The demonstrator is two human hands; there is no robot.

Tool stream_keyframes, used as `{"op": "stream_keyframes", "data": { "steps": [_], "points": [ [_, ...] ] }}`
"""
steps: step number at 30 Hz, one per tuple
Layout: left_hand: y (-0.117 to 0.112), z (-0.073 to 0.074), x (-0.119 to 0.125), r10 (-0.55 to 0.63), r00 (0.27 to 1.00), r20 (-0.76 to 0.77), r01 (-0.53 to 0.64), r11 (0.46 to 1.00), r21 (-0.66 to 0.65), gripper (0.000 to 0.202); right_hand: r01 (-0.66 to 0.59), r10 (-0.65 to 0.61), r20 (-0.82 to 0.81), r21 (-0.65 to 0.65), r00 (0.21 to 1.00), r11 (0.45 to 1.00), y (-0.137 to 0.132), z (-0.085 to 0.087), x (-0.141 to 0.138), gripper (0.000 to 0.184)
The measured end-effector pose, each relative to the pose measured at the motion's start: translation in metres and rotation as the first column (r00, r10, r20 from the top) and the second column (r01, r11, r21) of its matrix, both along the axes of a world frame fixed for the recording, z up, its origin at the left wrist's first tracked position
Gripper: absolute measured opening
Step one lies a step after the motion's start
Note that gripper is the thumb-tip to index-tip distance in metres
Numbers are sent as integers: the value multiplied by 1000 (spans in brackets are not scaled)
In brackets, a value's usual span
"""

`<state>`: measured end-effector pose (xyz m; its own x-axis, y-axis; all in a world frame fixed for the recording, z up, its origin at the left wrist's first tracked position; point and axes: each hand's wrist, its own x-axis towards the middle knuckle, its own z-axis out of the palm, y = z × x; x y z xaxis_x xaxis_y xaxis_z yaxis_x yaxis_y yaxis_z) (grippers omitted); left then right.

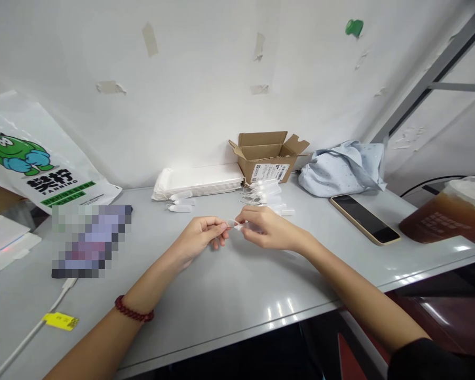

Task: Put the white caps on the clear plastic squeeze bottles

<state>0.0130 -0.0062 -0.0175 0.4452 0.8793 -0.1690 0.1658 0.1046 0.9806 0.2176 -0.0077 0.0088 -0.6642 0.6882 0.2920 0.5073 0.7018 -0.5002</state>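
Over the middle of the grey table, my left hand [206,235] and my right hand [266,228] meet fingertip to fingertip. Between them is a small translucent white plastic bottle [238,226] with a narrow tip. My right fingers are closed around its body and hide most of it. My left thumb and forefinger pinch something thin and reddish at the tip, too small to name. Just beyond my right hand lies a pile of similar small bottles [266,191] with thin tips. A few more small bottles [181,208] lie farther left, behind my left hand.
Against the wall are a stack of white envelopes [201,178] and an open cardboard box [263,153]. At right are a light blue cloth bag [340,169], a phone [364,219] and a drink cup [451,214]. A blurred-out device [95,240], its cable and a printed bag [43,158] are at left.
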Motion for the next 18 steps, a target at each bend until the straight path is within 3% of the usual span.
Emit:
{"op": "stream_keyframes", "data": {
  "steps": [18],
  "points": [
    [-2, 3, 0, -1, 1000, 6, 1, 1000, 6, 26, -14, 14, -5, 25, 1000, 1000, 1, -1, 1, 16]
  ]
}}
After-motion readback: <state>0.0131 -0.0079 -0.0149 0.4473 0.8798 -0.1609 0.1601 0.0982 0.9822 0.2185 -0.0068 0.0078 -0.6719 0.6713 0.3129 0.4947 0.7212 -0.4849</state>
